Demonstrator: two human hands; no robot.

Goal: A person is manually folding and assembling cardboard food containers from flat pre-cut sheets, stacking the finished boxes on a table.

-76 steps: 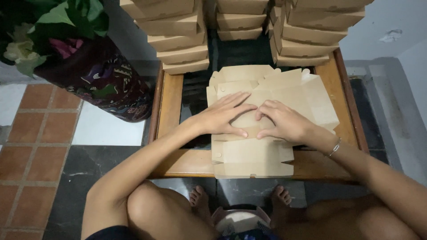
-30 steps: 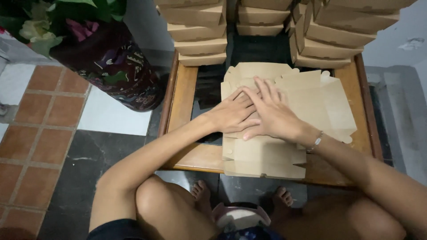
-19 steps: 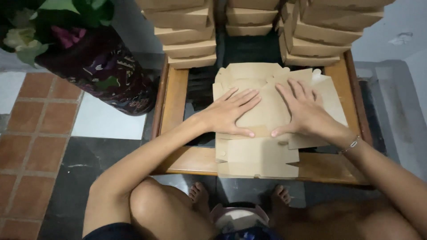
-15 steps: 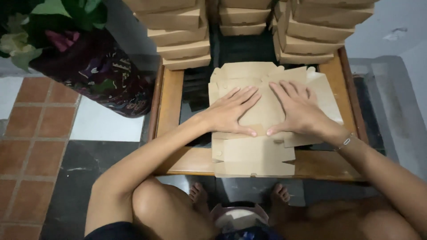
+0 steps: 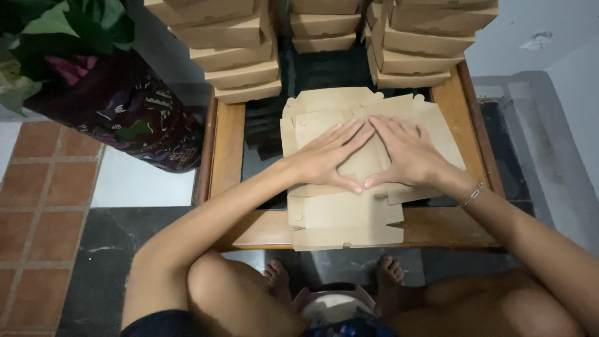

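A flat, unfolded brown cardboard box blank (image 5: 344,215) lies on top of a stack of similar blanks on a low wooden table (image 5: 228,156). My left hand (image 5: 327,156) and my right hand (image 5: 405,153) both press palm-down on the middle of the blank. The fingers are spread, with the thumbs and forefingers nearly touching. Neither hand grips anything. A thin bracelet sits on my right wrist.
Three stacks of folded brown boxes stand at the table's far edge, at the left (image 5: 231,50), the middle (image 5: 321,25) and the right (image 5: 421,43). A dark patterned pot (image 5: 118,118) with a plant stands on the tiled floor to the left. My knees and feet are below the table.
My hands slid apart across the blank and have now come back together at its middle. The view has shifted slightly.
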